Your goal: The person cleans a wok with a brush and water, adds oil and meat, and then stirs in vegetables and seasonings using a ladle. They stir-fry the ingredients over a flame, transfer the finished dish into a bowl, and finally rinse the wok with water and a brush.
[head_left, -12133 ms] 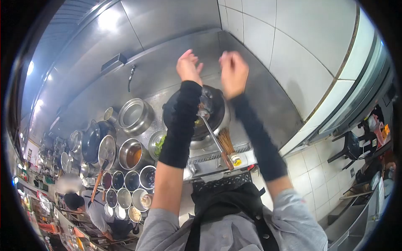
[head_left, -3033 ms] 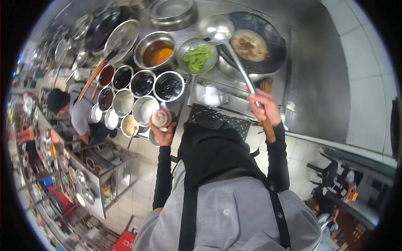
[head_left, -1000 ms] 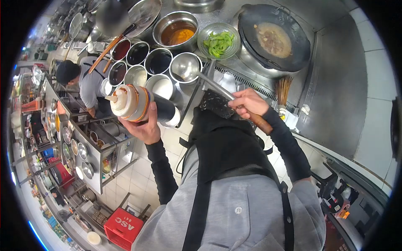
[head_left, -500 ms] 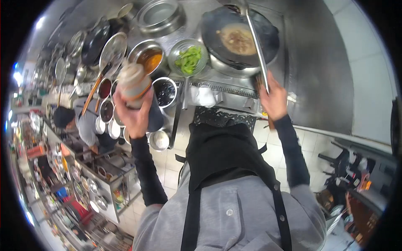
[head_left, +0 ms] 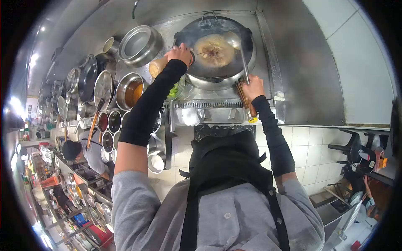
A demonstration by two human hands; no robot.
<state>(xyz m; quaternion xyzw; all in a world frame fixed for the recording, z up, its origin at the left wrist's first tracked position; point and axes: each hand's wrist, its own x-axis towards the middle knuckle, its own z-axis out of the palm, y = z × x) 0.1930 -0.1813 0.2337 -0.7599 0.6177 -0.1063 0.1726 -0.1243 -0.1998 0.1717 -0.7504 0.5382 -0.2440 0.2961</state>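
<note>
My left hand [head_left: 179,54] is closed around a squeeze bottle [head_left: 157,67] with a tan body, tipped on its side at the wok's left rim. A thin dark stream seems to run from its mouth into the wok [head_left: 190,31]. Brownish liquid [head_left: 215,47] with darker bits in the middle lies in the wok, with a light haze over it. My right hand [head_left: 254,87] grips the handle of a metal ladle [head_left: 245,65], whose bowl rests at the right edge of the liquid. Green vegetables [head_left: 173,90] in a strainer are partly hidden under my left forearm.
A bamboo brush [head_left: 243,95] stands just left of my right hand. To the left are a pot of orange-brown liquid [head_left: 133,93], stacked metal pots [head_left: 139,45] and several sauce containers [head_left: 114,121]. A white cloth [head_left: 189,116] lies at the stove's front. A co-worker [head_left: 90,157] is farther left.
My left hand has carried the bottle from above the sauce containers to the wok and tipped it. The ladle's bowl now shows in the wok's liquid. My view has shifted.
</note>
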